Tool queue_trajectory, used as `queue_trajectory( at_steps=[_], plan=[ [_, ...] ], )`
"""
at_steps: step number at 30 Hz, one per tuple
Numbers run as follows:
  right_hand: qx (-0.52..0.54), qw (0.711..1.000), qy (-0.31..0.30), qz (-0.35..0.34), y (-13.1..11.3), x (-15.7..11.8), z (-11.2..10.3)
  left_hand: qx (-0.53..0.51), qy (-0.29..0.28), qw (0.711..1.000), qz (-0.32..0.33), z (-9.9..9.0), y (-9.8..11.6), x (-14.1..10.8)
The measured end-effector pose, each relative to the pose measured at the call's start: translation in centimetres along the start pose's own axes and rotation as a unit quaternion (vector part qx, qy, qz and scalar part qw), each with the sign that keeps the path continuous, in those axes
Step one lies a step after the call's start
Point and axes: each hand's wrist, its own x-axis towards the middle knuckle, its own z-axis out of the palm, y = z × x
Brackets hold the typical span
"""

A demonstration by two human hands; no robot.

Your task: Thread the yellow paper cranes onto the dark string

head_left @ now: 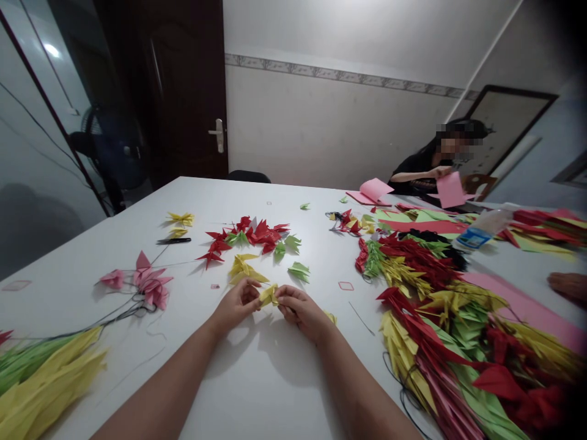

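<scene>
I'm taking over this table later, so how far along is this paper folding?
Done: the pink paper flowers sit on wires, and red and green folded pieces lie spread on the white table. In hand: the left hand and right hand pinch a small yellow folded piece. Left: the big heap of red, yellow and green folded paper looks unassembled, though I cannot be sure.

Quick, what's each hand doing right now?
Left hand: closed, pinching a yellow folded paper piece.
Right hand: closed, pinching the same piece.
</scene>
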Motion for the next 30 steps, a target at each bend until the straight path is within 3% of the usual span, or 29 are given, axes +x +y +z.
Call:
queue_trajectory(
  at_steps=[4,15,19,25,30],
  plan=[
    [0.005,1.000,-0.019,-0.014,-0.05,-0.18,0.01,0.038,-0.016,0.999,-0.002,-0.02,-0.16,0.08],
    [0.019,0.999,-0.046,-0.013,0.05,-0.10,-0.49,-0.002,-0.106,0.993,-0.051,-0.36,0.80,-0.09],
    [0.032,0.999,-0.039,-0.015,0.08,-0.02,-0.49,-0.004,-0.079,0.995,-0.054,-0.18,0.49,-0.17],
    [0.048,0.998,-0.030,-0.018,0.12,0.02,-0.44,0.070,-0.062,0.996,-0.011,-0.01,0.02,-0.16],
    [0.071,0.996,-0.005,-0.046,0.22,0.18,-0.45,0.055,0.002,0.998,0.037,-0.10,0.24,-0.07]
  ],
)
